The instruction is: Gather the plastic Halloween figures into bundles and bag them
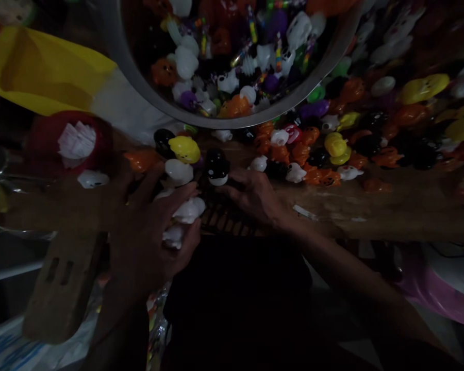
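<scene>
My left hand [150,226] is curled around several white plastic toy figures [189,208], thumb and fingers on either side of them. Beyond its fingers lie a white egg-shaped toy [178,171], a yellow toy with a small face [184,149] and an orange toy [142,159]. My right hand [257,196] rests low over the bench, thumb and forefinger apart. Its fingertips are close beside a black toy with a white base [217,167]; whether they touch it I cannot tell. Dim light blurs the finger edges.
A large metal bowl [232,122] holds mixed toys and bright candy-coloured sticks. More small toys [317,159] crowd the wooden bench [417,208] on the right. At left are a yellow scoop-like container [54,67], a red bowl [36,144] with paper slips and a wooden board [58,293].
</scene>
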{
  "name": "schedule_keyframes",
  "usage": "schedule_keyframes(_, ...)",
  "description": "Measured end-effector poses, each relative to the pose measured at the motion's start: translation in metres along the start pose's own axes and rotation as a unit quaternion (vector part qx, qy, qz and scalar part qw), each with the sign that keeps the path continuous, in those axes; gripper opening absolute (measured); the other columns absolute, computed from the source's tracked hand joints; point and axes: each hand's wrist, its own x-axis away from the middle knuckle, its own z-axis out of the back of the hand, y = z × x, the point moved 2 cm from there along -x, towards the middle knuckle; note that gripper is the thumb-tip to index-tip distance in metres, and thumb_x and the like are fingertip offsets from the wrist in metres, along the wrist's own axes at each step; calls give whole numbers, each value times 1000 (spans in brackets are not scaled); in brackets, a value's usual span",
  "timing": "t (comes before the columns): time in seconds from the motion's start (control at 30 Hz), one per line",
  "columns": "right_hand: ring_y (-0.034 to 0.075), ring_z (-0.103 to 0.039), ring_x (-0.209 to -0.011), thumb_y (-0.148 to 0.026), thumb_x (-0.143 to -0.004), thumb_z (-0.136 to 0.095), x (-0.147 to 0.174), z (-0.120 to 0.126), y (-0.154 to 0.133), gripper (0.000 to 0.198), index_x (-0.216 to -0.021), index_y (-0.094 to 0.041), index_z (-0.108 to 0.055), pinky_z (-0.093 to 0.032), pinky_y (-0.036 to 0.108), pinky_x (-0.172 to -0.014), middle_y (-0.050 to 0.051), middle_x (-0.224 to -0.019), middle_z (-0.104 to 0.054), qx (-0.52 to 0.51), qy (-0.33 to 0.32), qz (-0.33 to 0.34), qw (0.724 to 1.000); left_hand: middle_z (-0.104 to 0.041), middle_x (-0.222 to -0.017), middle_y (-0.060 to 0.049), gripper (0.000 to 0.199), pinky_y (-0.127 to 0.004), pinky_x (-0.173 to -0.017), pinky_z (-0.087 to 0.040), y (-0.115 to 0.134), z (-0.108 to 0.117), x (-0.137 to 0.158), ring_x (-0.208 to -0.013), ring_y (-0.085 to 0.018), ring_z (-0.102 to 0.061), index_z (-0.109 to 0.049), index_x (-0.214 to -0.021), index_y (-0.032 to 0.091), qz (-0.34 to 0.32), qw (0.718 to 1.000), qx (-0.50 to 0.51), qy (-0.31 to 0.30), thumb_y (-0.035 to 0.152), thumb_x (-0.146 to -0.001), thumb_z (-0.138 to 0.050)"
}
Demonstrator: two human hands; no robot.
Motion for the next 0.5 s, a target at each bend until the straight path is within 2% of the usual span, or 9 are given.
schedule_keyframes(0.1, 14, -66, -80, -32, -95, -63, -3, -9, 3, 23, -90, -14, -76, -47, 23, -73, 1, -84, -73, -12, -2, -16, 1000, -71, -126, -8, 62, -69, -120, -32, 5, 0, -1, -143, -36, -46, -40, -148, 22, 29, 999, 15, 19, 19, -90, -61)
schedule_keyframes(0.2, 13, -65, -77, -29, -94, -65, -1, -15, 3, 19, -91, -15, -77, -46, 23, -73, 1, -84, -74, 16, 6, -9, 1000, -73, -122, -9, 59, -71, -116, -35, 9, 0, -3, -143, -38, -47, -41, -146, 19, 33, 999, 10, 19, 18, -90, -61)
schedule_keyframes(0.37, 11, -60, -68, -20, -91, -66, 5, -15, 2, 13, -82, -14, -73, -43, 22, -65, 1, -75, -70, 75, 40, 15, 996, -74, -121, -9, 63, -69, -116, -38, 10, 0, -1, -140, -38, -50, -42, -146, 20, 29, 999, 7, 45, 17, -88, -66)
schedule_keyframes(0.5, 11, -60, -67, -21, -93, -63, 5, -12, 2, 13, -85, -15, -71, -43, 22, -65, 0, -77, -69, 63, 24, 20, 998, -71, -127, -9, 69, -65, -120, -34, 12, -1, -1, -142, -35, -48, -34, -152, 22, 38, 998, 7, 43, 16, -89, -63)
